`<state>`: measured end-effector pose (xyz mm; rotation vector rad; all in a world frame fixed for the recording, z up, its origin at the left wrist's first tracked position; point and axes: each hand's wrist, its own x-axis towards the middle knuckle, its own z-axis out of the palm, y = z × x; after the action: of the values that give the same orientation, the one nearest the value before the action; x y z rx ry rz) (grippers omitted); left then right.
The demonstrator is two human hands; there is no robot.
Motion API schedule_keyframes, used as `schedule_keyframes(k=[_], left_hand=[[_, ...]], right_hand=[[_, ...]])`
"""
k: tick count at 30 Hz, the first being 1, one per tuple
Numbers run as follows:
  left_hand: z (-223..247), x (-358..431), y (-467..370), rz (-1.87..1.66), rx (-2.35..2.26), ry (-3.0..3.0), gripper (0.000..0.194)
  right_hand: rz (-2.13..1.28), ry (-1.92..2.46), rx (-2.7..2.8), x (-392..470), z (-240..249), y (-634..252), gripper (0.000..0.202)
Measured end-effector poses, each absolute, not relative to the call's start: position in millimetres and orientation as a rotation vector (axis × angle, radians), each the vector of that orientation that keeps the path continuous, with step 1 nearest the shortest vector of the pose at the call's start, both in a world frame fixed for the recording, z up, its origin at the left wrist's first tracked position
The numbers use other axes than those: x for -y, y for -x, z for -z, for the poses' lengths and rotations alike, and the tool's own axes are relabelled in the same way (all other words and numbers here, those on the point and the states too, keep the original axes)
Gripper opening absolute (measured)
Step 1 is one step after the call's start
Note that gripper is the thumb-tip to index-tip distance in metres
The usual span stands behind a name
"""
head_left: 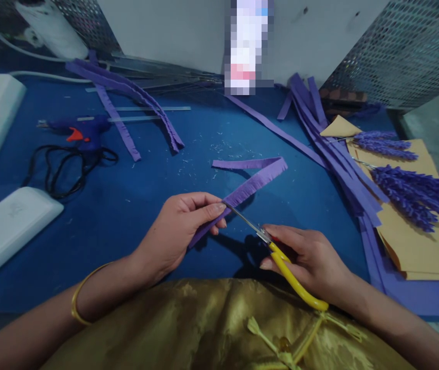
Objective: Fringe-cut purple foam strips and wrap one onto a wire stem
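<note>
Between thumb and fingers, my left hand (pixel 188 221) pinches a purple strip (pixel 256 184), which looks like crepe paper or cloth. One long edge of the strip is cut into a fine fringe, and its far part folds back over the blue table (pixel 188 172). My right hand (pixel 308 257) is closed round yellow-handled scissors (pixel 291 277). The blades point up and left, with their tips at the strip beside my left thumb. Whether the blades are apart is hard to see.
A blue glue gun (pixel 92 128) with a coiled black cord lies at left, near white power strips (pixel 15 221). Fringed purple strips (pixel 138 97) lie behind. To the right are plain purple strips (pixel 319 149), purple flower sprigs (pixel 408 190) and tan paper (pixel 404 246). A blurred upright screen stands behind.
</note>
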<state>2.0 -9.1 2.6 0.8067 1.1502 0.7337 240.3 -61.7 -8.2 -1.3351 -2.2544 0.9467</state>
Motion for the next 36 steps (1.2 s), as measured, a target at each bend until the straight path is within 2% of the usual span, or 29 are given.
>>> schedule_keyframes(k=[36], left_hand=[[-1.0,9.8,-4.7,-0.815,-1.196,-0.918,0.006]], right_hand=[[-0.828,1.384,2.310,61.5,10.8,-241.2,0.051]])
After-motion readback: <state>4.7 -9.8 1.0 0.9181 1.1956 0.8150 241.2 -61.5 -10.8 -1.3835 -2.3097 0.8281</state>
